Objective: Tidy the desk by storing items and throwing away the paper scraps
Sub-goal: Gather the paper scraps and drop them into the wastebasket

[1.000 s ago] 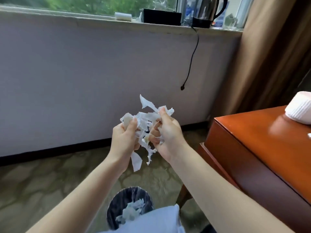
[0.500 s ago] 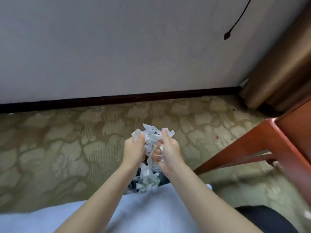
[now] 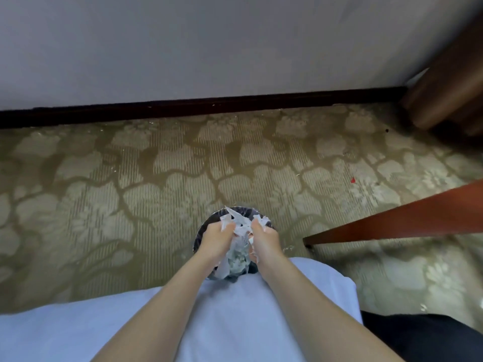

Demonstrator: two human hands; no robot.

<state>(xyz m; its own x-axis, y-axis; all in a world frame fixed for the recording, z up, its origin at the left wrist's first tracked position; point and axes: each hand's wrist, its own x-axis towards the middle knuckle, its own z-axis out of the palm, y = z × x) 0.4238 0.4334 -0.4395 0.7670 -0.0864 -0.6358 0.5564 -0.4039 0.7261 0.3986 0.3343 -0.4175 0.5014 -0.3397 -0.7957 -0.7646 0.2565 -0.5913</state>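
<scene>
1. The left hand [image 3: 215,240] and right hand [image 3: 264,241] each grip one shared wad of paper scraps [image 3: 239,226], pressing it together, likely so nothing flutters loose.
2. The wad hangs directly over the bin [image 3: 199,235], at 6 o'clock in view, positioned for a clean drop.

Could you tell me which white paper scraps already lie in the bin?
The shaded white paper scraps low between the wrists; left hand and right hand grip the brighter bunch.
</scene>
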